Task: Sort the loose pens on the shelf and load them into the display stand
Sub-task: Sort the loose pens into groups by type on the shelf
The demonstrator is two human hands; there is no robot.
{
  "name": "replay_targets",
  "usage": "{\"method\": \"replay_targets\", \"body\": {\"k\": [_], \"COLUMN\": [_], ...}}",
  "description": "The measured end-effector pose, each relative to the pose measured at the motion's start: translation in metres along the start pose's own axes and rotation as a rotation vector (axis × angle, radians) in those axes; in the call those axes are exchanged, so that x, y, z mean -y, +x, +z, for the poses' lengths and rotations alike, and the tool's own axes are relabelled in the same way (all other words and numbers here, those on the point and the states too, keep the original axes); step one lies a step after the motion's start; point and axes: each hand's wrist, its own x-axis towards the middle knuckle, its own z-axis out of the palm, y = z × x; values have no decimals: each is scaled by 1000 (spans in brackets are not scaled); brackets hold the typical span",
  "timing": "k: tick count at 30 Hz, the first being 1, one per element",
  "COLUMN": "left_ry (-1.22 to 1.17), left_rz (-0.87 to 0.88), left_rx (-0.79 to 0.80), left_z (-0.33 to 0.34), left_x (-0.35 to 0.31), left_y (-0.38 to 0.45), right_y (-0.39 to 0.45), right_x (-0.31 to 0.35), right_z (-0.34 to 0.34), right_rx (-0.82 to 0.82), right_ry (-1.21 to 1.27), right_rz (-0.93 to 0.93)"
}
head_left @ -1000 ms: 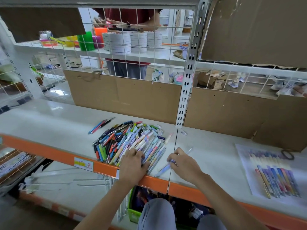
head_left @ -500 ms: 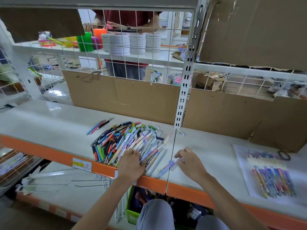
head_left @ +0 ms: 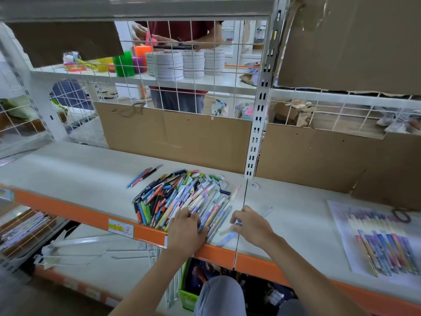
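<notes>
A heap of loose multicoloured plastic pens lies on the white shelf with an orange front edge. The left hand rests on the heap's near edge, fingers bent down onto the pastel pens; whether they grip one cannot be told. Just right of the heap, the right hand curls its fingers round a pale blue-and-purple pen at the shelf seam. Far right, a white printed sheet carries a sorted row of pens. Both forearms reach up from below.
</notes>
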Motion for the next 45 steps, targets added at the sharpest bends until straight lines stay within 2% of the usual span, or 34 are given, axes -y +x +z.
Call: {"method": "replay_targets", "body": {"k": [3,6,8,16,21,26,31,33,41,45], "left_ry": [-56,-174,-168,-40,-50,-220,-540,-605,-699,-711], "left_rz": [19,10,-4,-55,-3,54,269,312,298,297], "left_rx": [-34,-149,-193,-65,-94,-182,-50,-44,-31,-10], "left_z": [0,-1,-1,-7,-5,-5,-14,-16,-9,-12], "left_x": [2,10,16,16,18,17,5,-2,-5,-10], "left_y": [-3,-5,-1,17,13,8,0,-4,-3,-5], "right_y": [0,-3,-8,-14,-18,-23,-30,-32,-36,-39], "right_x": [1,-1,-1,-1,-3,0,5,4,-6,-6], "right_z": [-3,-3,-4,-7,-11,-18,-26,-30,-38,-40], "right_rx": [-15,-86,-142,-150,-158,-132,-175,-206,-318,-252], "right_ry": [-38,-21,31,475,669,928,1156,1242,1367,1319], "right_rz": [13,15,28,112,162,209,185,188,186,158]}}
